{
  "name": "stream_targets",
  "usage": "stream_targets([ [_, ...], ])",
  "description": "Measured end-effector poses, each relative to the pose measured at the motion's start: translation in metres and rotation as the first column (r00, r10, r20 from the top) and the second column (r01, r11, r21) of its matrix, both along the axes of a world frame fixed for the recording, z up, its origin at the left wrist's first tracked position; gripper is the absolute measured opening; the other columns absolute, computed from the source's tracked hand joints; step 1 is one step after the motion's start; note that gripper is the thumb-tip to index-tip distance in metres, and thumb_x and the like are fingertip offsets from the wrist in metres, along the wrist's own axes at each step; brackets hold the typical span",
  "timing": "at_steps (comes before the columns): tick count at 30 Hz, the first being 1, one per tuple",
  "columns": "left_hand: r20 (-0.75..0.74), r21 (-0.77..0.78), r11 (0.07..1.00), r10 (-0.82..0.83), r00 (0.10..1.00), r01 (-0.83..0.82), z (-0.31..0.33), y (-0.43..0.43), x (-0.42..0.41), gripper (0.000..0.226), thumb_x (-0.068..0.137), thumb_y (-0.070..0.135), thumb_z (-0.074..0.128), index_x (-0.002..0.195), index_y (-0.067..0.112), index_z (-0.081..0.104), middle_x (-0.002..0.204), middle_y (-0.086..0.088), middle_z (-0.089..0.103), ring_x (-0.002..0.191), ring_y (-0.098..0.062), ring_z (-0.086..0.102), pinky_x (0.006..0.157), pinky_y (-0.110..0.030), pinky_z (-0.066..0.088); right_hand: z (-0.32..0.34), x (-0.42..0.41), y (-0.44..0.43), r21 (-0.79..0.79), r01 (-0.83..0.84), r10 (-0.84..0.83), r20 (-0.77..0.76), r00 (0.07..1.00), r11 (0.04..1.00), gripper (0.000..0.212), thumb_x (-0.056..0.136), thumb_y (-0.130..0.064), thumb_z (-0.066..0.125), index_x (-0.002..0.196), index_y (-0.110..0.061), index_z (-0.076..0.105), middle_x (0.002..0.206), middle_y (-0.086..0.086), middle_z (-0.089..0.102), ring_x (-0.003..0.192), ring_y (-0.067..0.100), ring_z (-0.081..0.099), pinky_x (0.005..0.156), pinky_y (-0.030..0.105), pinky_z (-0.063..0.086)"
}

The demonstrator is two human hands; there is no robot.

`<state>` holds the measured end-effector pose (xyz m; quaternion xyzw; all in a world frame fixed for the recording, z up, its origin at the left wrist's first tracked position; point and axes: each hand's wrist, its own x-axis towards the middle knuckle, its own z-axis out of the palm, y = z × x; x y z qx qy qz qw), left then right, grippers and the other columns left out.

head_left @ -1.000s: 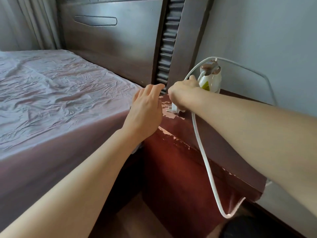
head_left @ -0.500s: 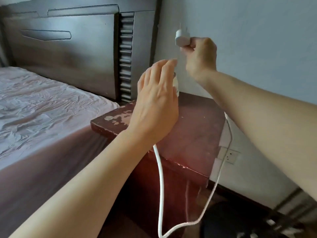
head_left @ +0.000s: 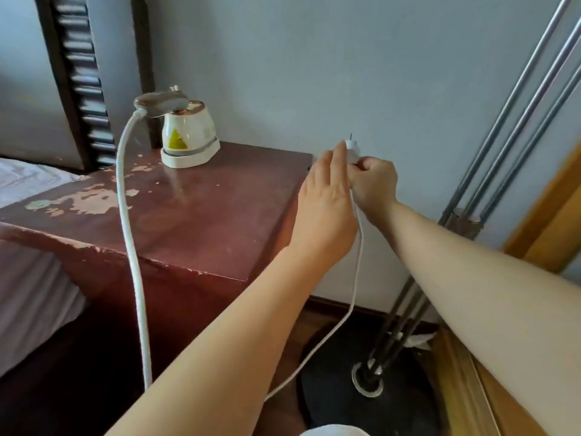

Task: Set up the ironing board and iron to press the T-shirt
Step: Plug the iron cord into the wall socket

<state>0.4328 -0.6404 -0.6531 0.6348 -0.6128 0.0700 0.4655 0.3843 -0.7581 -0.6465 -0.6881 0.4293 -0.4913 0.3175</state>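
Between the two hands, the white plug (head_left: 352,151) is pinched in the closed right hand (head_left: 374,184); the left hand (head_left: 327,212) is flat-fingered beside it, holding nothing. Its cord (head_left: 356,262) droops below both wrists. Beyond the left hand, the iron (head_left: 185,133) stands on the nightstand (head_left: 204,209). Judged risk: tugging the cord could topple the iron.
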Motion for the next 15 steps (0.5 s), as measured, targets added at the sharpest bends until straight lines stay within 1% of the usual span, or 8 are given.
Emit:
stream_targets([
  [1,-0.026,0.013,1.000,0.002,1.000,-0.002,-0.010,-0.004,-0.002,0.074,0.078,-0.010,0.038,0.144,0.008,0.011,0.145,-0.016,0.023,0.128,-0.032,0.033,0.105,-0.042,0.033,-0.014,-0.002,-0.001,0.028,0.016,-0.016,-0.007,1.000,0.999,0.036,0.081,-0.027,0.062,0.049,-0.016,0.049,0.037,-0.010,0.048,0.039,0.002,0.044,0.043,0.013,0.033],
  [3,-0.077,0.030,1.000,0.009,0.997,-0.007,-0.033,-0.014,-0.006,0.071,0.081,-0.009,0.040,0.144,0.009,0.013,0.144,-0.014,0.025,0.124,-0.031,0.037,0.102,-0.039,0.036,-0.043,-0.007,-0.006,0.086,0.045,-0.044,-0.010,0.999,0.995,0.030,0.080,-0.028,0.062,0.054,-0.017,0.052,0.046,-0.009,0.052,0.046,0.005,0.047,0.050,0.020,0.038],
  [6,-0.148,0.101,0.995,0.012,0.989,0.003,-0.071,-0.030,-0.006,0.064,0.086,-0.005,0.043,0.143,0.008,0.016,0.144,-0.013,0.026,0.122,-0.028,0.040,0.097,-0.037,0.040,-0.086,-0.012,-0.016,0.266,-0.016,-0.008,0.086,0.996,0.964,0.012,0.082,-0.017,0.063,0.072,-0.010,0.062,0.062,0.002,0.059,0.058,0.016,0.056,0.063,0.033,0.050],
  [8,-0.195,0.175,0.984,0.049,0.980,-0.014,-0.098,-0.041,-0.004,0.058,0.091,0.001,0.043,0.142,0.011,0.019,0.145,-0.011,0.028,0.124,-0.026,0.039,0.098,-0.030,0.036,-0.111,-0.016,-0.024,0.375,-0.060,-0.003,0.166,0.986,0.925,0.006,0.084,-0.013,0.062,0.083,-0.007,0.063,0.074,0.005,0.061,0.065,0.017,0.061,0.074,0.036,0.054],
  [9,-0.213,0.216,0.976,0.078,0.974,-0.031,-0.110,-0.046,-0.001,0.055,0.093,0.006,0.042,0.143,0.013,0.018,0.147,-0.009,0.027,0.127,-0.024,0.036,0.098,-0.027,0.031,-0.123,-0.017,-0.029,0.411,-0.072,-0.002,0.177,0.984,0.909,0.005,0.085,-0.014,0.062,0.083,-0.009,0.061,0.076,0.004,0.062,0.070,0.019,0.063,0.079,0.036,0.054],
  [12,-0.161,0.286,0.952,0.159,0.974,-0.108,-0.141,-0.063,0.006,0.052,0.095,0.016,0.041,0.142,0.012,0.019,0.149,-0.008,0.027,0.133,-0.021,0.029,0.102,-0.027,0.027,-0.156,-0.016,-0.042,0.476,-0.100,0.017,0.175,0.984,0.874,0.009,0.084,-0.017,0.063,0.076,-0.017,0.058,0.076,0.002,0.061,0.087,0.027,0.065,0.087,0.041,0.053],
  [14,-0.106,0.285,0.945,0.195,0.975,-0.158,-0.157,-0.072,0.010,0.050,0.095,0.016,0.042,0.141,0.011,0.024,0.146,-0.009,0.033,0.131,-0.022,0.032,0.101,-0.028,0.028,-0.177,-0.015,-0.047,0.516,-0.109,0.025,0.167,0.986,0.850,0.009,0.082,-0.023,0.065,0.084,-0.015,0.063,0.079,0.002,0.063,0.087,0.023,0.063,0.083,0.037,0.053],
  [15,-0.088,0.281,0.942,0.217,0.972,-0.185,-0.165,-0.077,0.012,0.048,0.094,0.016,0.043,0.139,0.011,0.027,0.144,-0.009,0.036,0.129,-0.022,0.034,0.098,-0.025,0.027,-0.187,-0.014,-0.049,0.535,-0.119,0.032,0.170,0.985,0.836,0.020,0.080,-0.028,0.067,0.092,-0.013,0.065,0.084,0.003,0.065,0.088,0.021,0.063,0.081,0.035,0.053],
])
